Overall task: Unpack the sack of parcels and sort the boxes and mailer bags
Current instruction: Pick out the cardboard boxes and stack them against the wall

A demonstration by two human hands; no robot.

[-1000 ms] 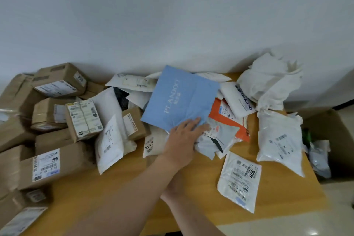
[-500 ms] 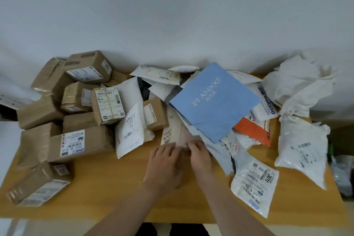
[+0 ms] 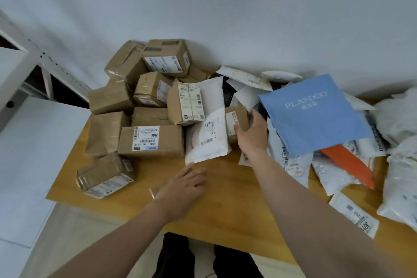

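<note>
Right hand now round small box

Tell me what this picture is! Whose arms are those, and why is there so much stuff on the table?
No machine here: those are a person's own two arms. A camera worn on the person's head looks down, so you see what they see. On the wooden table, brown cardboard boxes are piled at the left, and soft mailer bags lie at the right, mostly white, plus a blue bag and an orange bag. The right hand grips a small brown box between the piles. The left hand lies flat on the table, something small and brown half hidden under it. They are sorting parcels.
</note>
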